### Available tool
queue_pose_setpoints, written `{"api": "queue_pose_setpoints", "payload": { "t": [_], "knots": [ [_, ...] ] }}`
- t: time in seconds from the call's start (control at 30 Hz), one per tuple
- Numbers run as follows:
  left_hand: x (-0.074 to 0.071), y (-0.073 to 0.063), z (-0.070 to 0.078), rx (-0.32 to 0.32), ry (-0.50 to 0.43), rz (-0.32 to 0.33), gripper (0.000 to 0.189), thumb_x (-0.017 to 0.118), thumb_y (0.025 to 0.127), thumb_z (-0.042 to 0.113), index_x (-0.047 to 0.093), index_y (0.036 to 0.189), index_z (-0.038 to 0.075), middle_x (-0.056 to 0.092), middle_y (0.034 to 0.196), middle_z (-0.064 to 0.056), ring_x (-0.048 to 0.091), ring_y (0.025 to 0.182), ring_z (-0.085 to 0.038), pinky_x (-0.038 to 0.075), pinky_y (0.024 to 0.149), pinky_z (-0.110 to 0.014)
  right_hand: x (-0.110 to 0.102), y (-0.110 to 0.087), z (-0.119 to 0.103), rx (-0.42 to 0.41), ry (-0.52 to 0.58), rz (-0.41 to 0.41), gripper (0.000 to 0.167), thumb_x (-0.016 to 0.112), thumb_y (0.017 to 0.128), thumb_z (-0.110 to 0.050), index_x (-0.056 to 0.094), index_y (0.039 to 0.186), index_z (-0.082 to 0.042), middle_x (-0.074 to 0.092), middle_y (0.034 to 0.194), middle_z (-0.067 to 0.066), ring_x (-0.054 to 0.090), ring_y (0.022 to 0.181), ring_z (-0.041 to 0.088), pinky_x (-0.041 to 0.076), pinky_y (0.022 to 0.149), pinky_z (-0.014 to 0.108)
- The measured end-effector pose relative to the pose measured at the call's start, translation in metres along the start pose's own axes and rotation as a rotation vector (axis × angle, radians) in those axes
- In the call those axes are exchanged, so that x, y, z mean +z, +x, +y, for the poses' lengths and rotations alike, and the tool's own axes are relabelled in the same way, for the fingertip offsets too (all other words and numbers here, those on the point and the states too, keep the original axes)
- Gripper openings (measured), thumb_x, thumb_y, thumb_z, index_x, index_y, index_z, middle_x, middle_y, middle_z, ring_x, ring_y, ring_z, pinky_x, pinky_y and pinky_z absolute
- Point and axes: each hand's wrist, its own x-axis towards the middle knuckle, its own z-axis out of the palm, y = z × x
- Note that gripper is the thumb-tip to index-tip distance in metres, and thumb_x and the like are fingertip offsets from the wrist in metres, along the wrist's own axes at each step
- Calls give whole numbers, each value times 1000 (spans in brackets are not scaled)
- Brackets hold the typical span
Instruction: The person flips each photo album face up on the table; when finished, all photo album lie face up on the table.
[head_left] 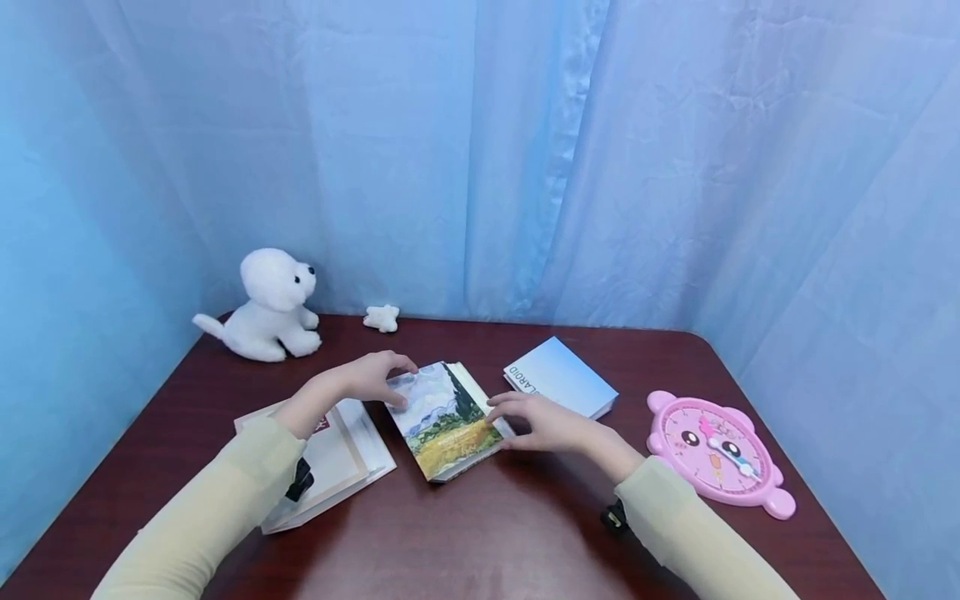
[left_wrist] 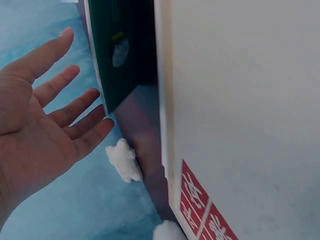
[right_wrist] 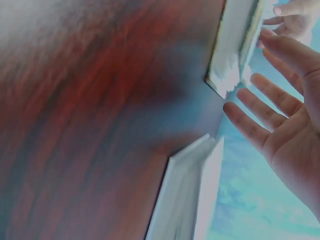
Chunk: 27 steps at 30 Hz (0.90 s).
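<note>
Pale sleeves (head_left: 202,500) reach in from 5 and 7 o'clock across a dark red table (head_left: 450,550), a black device (head_left: 300,481) at the left wrist. At the centre lies a painted book (head_left: 450,421), a landscape on its cover, pages tucked between the boards. The left hand (head_left: 369,377) arches over its edge at 10 o'clock and the right hand (head_left: 534,423) at 3, both with fingers spread; whether the tips touch the cover cannot be told. Around that book on the table: a white book (head_left: 341,467) with a red label, between 8 and 9 o'clock, partly under the left arm; a blue book (head_left: 566,375) at 2; a pink clock (head_left: 716,450), its frame holding a cartoon-faced dial, at 3; a white toy dog (head_left: 270,308) at 10; a small white star (head_left: 382,318) at 11
</note>
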Motion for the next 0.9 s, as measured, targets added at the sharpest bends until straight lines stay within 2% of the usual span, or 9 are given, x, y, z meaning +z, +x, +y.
{"api": "queue_pose_setpoints", "payload": {
  "t": [0.1, 0.3, 0.53, 0.73, 0.9],
  "knots": [
    [1, 3, 8, 23, 1, 15, 55, 72, 84, 21, 52, 132, 4, 49, 135, -15, 45, 126, -32, 42, 99, -47, -8, -9, 1, 15, 19, 41, 37, 71, 85, -19, 62, 120, -11, 51, 136, 11, 47, 127, 25, 42, 101, 42],
    [0, 13, 28, 65, 4, 38, 56, 72, 85, 24, 51, 133, 5, 50, 136, -12, 47, 125, -29, 43, 99, -45, -26, -28, 6, 101, 42, 107, 40, 70, 85, -18, 60, 124, -13, 50, 138, 8, 43, 131, 24, 40, 103, 44],
    [2, 31, 47, 99, -12, 62, 56, 71, 85, 25, 51, 134, 7, 50, 137, -11, 45, 127, -28, 42, 100, -44, -44, -50, 18, 159, 35, 216, 46, 74, 82, -17, 59, 126, -13, 52, 136, 8, 47, 127, 27, 44, 98, 47],
    [8, 48, 59, 102, -35, 92, 58, 69, 87, 27, 48, 138, 12, 44, 143, -10, 44, 129, -27, 41, 101, -43, -55, -69, 35, 220, 8, 312, 49, 76, 80, -20, 59, 127, -16, 54, 134, 5, 48, 126, 25, 44, 99, 46],
    [18, 63, 66, 91, -98, 114, 61, 69, 86, 30, 45, 140, 13, 42, 145, -8, 38, 134, -25, 39, 104, -42, -59, -85, 51, 260, 14, 336, 58, 77, 79, -18, 54, 132, -12, 53, 135, 10, 50, 124, 28, 44, 98, 47]
  ]
}}
